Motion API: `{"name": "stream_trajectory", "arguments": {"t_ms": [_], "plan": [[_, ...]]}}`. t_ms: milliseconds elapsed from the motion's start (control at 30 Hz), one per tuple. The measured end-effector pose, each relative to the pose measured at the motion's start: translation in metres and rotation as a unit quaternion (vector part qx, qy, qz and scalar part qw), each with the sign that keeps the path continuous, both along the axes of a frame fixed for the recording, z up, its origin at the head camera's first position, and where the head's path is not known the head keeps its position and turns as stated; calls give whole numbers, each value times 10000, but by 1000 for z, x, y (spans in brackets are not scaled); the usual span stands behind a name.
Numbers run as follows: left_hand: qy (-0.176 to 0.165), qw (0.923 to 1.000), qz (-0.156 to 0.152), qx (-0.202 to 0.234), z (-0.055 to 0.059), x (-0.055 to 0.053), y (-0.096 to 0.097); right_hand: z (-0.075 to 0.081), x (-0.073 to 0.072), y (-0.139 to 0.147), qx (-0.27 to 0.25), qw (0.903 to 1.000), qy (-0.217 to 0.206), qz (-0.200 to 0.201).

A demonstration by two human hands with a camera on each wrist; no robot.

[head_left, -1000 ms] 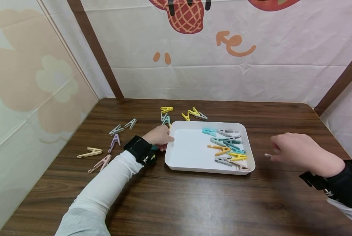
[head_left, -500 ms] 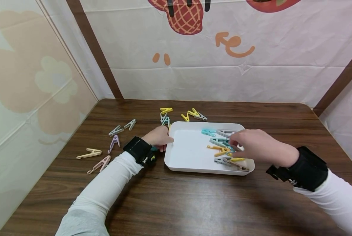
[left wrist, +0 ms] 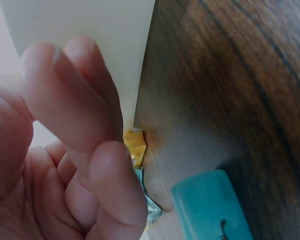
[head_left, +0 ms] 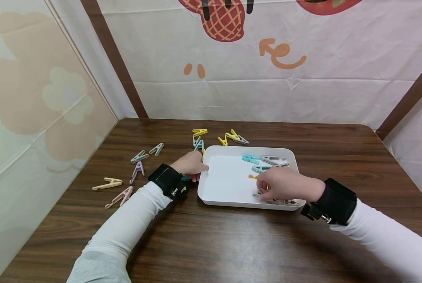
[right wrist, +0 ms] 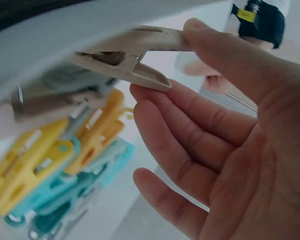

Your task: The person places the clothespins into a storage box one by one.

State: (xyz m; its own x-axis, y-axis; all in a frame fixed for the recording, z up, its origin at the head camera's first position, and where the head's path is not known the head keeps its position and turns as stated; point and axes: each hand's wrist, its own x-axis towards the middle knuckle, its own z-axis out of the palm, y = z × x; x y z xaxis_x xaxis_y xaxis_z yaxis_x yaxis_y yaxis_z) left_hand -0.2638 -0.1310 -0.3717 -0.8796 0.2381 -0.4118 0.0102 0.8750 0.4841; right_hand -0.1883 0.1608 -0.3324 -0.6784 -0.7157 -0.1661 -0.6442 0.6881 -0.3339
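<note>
My left hand (head_left: 190,164) grips the left rim of a white tray (head_left: 225,202), thumb over the edge and fingers curled beside it. In the left wrist view, those curled fingers (left wrist: 75,100) sit against the tray wall, near a teal clothespin (left wrist: 210,205) on the table. Over the tray's right half, my right hand (head_left: 285,182) pinches a beige clothespin (right wrist: 132,55) by its handle ends, between thumb and fingers. Below it in the right wrist view lie a yellow clothespin (right wrist: 35,165), an orange clothespin (right wrist: 97,135) and several teal ones.
On the brown table (head_left: 232,243) left of the tray lie a purple clothespin (head_left: 137,172), a pink clothespin (head_left: 120,197), a cream clothespin (head_left: 108,183) and grey ones. Several yellow and grey-blue clothespins (head_left: 199,131) lie behind the tray. A printed curtain (head_left: 246,98) stands behind.
My right hand has moved left from the table on the right into the tray, bringing the beige clothespin down near the front right corner. My left hand has stayed on the rim.
</note>
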Motion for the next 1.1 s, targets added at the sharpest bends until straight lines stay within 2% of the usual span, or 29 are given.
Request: {"name": "stream_trajectory", "arguments": {"t_ms": [100, 400, 733, 867, 967, 1100], "plan": [[19, 10000, 3, 0, -1, 0, 0, -6, -1, -3, 58, 9999, -80, -32], [8, 10000, 22, -35, -1, 1, 1, -15, -2, -3, 213, 9991, 359, 42], [-13, 10000, 19, -44, 0, 0, 0, -16, -3, 4, 20, 9996, 274, 45], [-26, 10000, 27, -47, 0, 0, 1, -13, -4, 8, -227, 9992, 310, 57], [-33, 10000, 33, -58, 1, 0, 1, -7, -5, 15, -430, 9970, 646, -69], [-40, 9999, 40, -101, 1, 0, 2, 2, -6, 27, -567, 9918, 1001, -559]]}}
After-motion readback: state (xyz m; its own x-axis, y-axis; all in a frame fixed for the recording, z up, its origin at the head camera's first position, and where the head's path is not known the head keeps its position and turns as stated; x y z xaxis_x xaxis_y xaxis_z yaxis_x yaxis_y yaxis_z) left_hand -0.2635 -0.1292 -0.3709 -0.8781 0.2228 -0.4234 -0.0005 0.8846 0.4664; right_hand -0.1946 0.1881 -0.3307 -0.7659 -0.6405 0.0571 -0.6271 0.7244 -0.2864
